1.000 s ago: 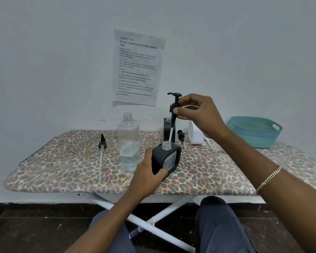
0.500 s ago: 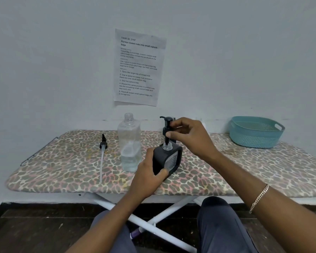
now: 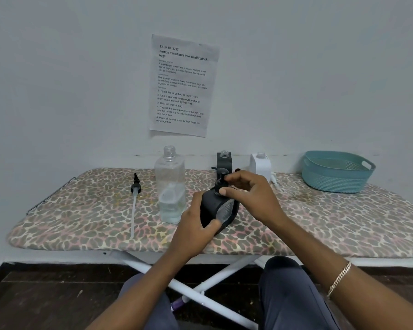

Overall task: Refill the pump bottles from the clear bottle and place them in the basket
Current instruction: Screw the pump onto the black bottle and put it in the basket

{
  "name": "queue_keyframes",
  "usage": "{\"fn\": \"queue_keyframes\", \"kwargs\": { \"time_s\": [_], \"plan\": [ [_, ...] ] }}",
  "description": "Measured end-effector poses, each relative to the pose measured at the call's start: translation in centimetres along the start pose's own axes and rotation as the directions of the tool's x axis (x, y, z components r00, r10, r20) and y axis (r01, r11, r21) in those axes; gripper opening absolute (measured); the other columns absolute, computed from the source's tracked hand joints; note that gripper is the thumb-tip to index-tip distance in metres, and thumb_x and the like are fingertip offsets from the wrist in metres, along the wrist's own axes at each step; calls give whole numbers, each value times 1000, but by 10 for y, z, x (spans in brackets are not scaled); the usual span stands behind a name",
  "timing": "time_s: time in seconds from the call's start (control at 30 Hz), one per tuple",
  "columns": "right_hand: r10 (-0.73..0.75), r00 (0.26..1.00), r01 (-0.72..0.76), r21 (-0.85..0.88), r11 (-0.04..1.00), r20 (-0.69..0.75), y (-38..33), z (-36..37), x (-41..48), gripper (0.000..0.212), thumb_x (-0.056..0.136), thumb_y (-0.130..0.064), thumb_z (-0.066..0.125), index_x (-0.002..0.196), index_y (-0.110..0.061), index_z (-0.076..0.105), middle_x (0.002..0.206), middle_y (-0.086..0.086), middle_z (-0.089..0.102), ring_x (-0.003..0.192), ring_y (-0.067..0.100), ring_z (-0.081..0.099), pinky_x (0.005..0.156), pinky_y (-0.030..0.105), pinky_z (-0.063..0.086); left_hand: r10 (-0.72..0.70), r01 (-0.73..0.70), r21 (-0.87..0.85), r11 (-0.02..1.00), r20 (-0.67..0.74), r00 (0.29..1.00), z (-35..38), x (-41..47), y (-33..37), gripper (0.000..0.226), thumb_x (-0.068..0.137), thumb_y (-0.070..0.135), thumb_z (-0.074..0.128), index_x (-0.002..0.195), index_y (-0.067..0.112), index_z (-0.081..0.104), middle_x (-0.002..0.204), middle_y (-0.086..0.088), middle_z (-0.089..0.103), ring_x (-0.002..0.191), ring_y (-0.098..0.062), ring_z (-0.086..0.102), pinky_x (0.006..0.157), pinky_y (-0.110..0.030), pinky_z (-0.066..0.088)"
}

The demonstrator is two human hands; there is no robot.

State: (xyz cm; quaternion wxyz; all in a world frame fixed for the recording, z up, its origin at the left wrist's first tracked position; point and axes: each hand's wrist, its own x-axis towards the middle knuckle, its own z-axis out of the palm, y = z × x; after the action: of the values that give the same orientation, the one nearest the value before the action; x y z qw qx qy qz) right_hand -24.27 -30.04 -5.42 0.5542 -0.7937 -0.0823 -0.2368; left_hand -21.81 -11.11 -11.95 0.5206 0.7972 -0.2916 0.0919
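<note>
Black bottle (image 3: 221,211) gripped, tilted, in curled left hand (image 3: 193,234); pump (image 3: 221,176) on its neck pinched from the right by right hand (image 3: 253,198). Clear bottle (image 3: 169,186) just left of left hand, loose pump (image 3: 135,198) farther left. Beyond right hand: second black bottle (image 3: 224,160), white bottle (image 3: 260,165); basket (image 3: 336,177) well right. Leopard-print ironing board (image 3: 320,222), white wall (image 3: 69,79), taped sheet (image 3: 183,84)

1. A plain pale wall (image 3: 57,67) fills the upper view, evenly lit.
2. A printed sheet (image 3: 184,86) hangs on it.
3. The worktop (image 3: 81,210) has a leopard-print cover.
4. White crossed legs (image 3: 224,277) stand beneath.
5. The floor (image 3: 45,301) is dark wood.
</note>
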Motion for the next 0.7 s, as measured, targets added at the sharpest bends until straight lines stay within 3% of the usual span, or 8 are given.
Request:
{"fn": "queue_keyframes", "kwargs": {
  "time_s": [0.17, 0.3, 0.43, 0.5, 0.6, 0.7],
  "plan": [
    [10, 1000, -10, 6, 1000, -23, 5, 6, -3, 27, 80, -23, 89, 104, -24, 75, 105, -11, 75, 106, 5, 70, 100, 31, 53, 5, -5, -6, 1000, 8, 1000, 0, 0, -1, 48, 91, 18, 68, 129, 34, 44, 96, 5, 67, 79, -14, 67, 64, -36, 58],
    [33, 999, -35, -29, 999, -39, 8, 16, -1, 33, 78, -31, 90, 104, -24, 71, 103, -9, 71, 101, 4, 67, 93, 26, 50, 17, -17, 8, 1000, 10, 1000, 1, 1, -1, 46, 91, 19, 68, 128, 33, 44, 93, 5, 63, 74, -11, 63, 60, -23, 49],
    [61, 997, -63, -68, 996, -40, 4, 19, 0, 42, 74, -41, 91, 98, -23, 63, 95, -5, 62, 88, 8, 62, 81, 25, 51, 28, -28, 19, 999, 19, 999, 0, 1, -1, 47, 92, 19, 67, 129, 34, 43, 93, 4, 64, 76, -14, 65, 61, -31, 54],
    [72, 997, -74, -90, 993, -19, 3, 16, 0, 44, 76, -46, 89, 103, -23, 63, 101, -6, 65, 95, 7, 63, 87, 28, 53, 25, -26, 20, 999, 25, 999, 0, 0, -1, 47, 93, 19, 67, 129, 34, 42, 93, 3, 65, 76, -15, 66, 62, -36, 56],
    [72, 995, -72, -5, 997, 70, 1, 9, 2, 33, 87, -33, 81, 117, -25, 70, 113, -7, 72, 111, 9, 67, 105, 41, 52, 22, -22, 6, 1000, 28, 999, 0, 1, -1, 46, 93, 17, 67, 130, 32, 42, 96, 2, 66, 79, -16, 66, 67, -43, 57],
    [54, 991, -63, 75, 995, 120, 3, 4, 4, 28, 90, -12, 75, 115, -24, 77, 115, -7, 76, 115, 10, 69, 109, 47, 50, 26, -25, -12, 1000, 30, 999, 0, 1, -2, 47, 94, 16, 67, 131, 31, 43, 99, 3, 67, 83, -14, 67, 70, -42, 58]
  ]
}}
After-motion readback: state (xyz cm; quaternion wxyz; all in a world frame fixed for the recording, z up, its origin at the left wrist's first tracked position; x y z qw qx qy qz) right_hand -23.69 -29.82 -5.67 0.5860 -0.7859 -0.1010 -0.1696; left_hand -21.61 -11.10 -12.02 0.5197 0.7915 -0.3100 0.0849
